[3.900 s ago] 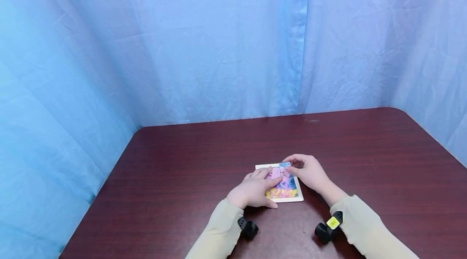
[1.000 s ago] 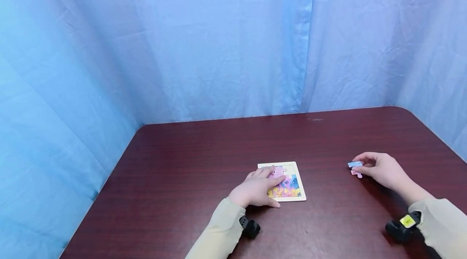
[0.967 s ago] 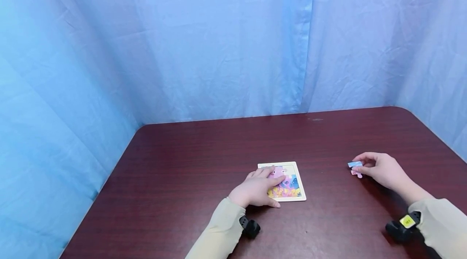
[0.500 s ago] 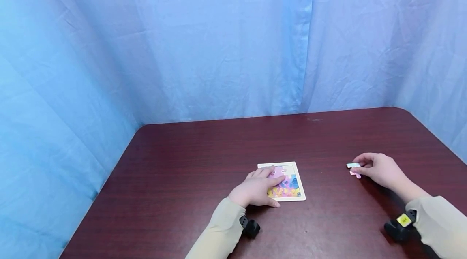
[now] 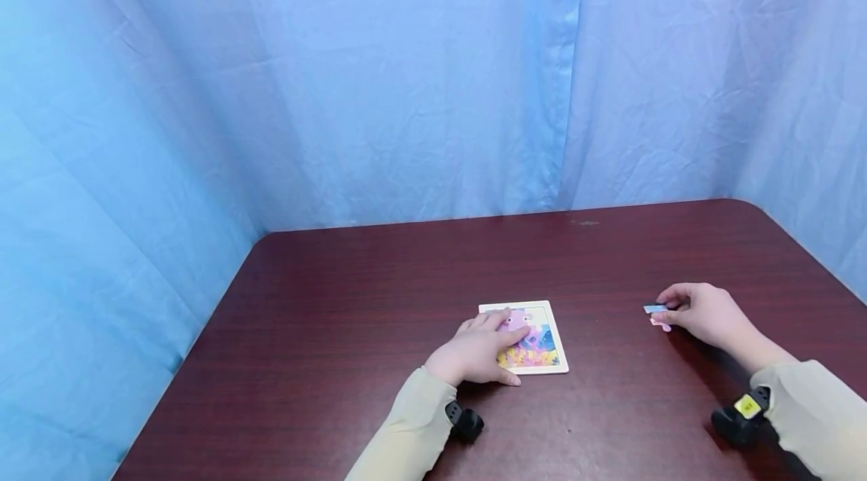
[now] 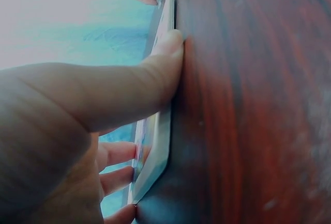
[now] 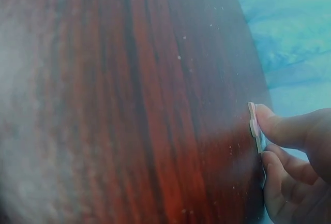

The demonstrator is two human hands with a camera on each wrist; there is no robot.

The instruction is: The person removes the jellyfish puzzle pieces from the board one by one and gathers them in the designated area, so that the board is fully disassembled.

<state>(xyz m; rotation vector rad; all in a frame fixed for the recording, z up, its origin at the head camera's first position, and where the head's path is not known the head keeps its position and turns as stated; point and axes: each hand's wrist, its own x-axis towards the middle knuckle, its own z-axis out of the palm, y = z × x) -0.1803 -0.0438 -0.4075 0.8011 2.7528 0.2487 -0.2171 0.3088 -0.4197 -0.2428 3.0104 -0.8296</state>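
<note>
My left hand lies spread over the left part of a small jigsaw puzzle board with a white frame. In the left wrist view the thumb rests along the near edge of the frame. The board's picture shows a pink creature above yellow and blue shapes, and its upper right corner is a pale bare patch. Well to the right, my right hand pinches a blue and pink puzzle piece between thumb and fingers. In the right wrist view that puzzle piece is low at the tabletop, partly covered by the fingertips.
Both things are on a dark red wood-grain table. Blue curtains hang behind it and along both sides. Each wrist wears a black camera; the right wrist camera has a yellow label.
Over the last few seconds my right hand has carried the puzzle piece from the board's upper right corner to the right. Lately the piece has tipped flatter to the table. The left hand stays put.
</note>
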